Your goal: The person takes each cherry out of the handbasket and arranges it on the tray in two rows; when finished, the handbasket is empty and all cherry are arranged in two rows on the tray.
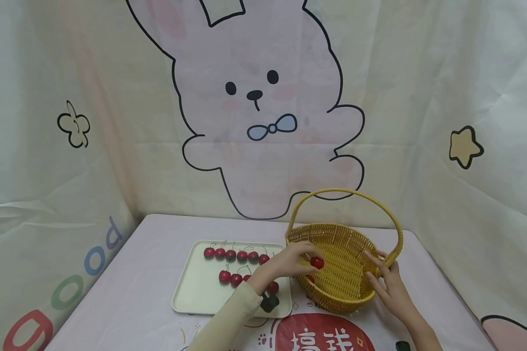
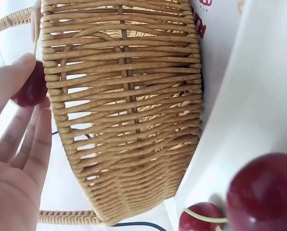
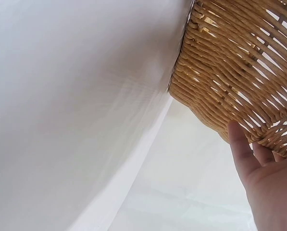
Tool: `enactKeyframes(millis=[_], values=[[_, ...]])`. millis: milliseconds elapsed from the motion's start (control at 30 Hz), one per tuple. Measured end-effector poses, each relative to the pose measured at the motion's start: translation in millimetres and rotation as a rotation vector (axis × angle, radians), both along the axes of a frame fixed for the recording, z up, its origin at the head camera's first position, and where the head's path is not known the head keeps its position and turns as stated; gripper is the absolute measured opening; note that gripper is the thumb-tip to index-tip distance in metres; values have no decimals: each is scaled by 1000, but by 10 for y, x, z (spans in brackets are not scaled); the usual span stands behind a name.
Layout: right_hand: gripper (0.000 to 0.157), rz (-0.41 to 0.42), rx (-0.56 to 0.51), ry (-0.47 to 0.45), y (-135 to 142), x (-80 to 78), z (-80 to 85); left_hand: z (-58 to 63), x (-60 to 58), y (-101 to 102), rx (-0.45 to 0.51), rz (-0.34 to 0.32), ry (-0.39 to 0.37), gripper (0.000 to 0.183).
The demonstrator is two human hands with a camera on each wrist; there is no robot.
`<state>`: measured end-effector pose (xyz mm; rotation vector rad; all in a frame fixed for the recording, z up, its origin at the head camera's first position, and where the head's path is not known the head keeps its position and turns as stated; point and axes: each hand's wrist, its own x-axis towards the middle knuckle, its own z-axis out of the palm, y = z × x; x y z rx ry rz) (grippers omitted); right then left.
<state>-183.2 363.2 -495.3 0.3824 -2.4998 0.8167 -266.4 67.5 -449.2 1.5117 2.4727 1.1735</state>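
Note:
In the head view my left hand [image 1: 292, 261] pinches a dark red cherry [image 1: 317, 263] above the near left part of a yellow wicker basket [image 1: 342, 302]. The left wrist view shows that cherry [image 2: 32, 86] between thumb and fingers beside the basket's rim, its stem pointing up. My right hand [image 1: 388, 287] holds the basket's right rim near the foot of the handle. In the right wrist view its thumb [image 3: 239, 144] lies against the outer weave. Inside the basket, partly hidden under my left hand, is another red cherry [image 1: 310, 279].
Left of the basket lies a cream tray [image 1: 193, 292] with two rows of stemmed cherries [image 1: 231, 255], partly covered by my left forearm. The basket's arched handle [image 1: 347, 191] rises over it. Fabric walls [image 1: 478, 209] with cartoon prints enclose the table [image 1: 127, 292] at back and sides.

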Motion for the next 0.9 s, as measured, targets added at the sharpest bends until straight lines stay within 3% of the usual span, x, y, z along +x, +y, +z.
enactKeyframes(millis=[133,400,900], values=[[54,-1,1,-1,-3,8,12,-18,43,-75,41,55,-19,30],[55,-8,7,1,-7,6,7,-45,107,-291,92,149,64,28],[55,-8,3,8,-17,8,11,-17,128,-780,212,202,-26,30]])
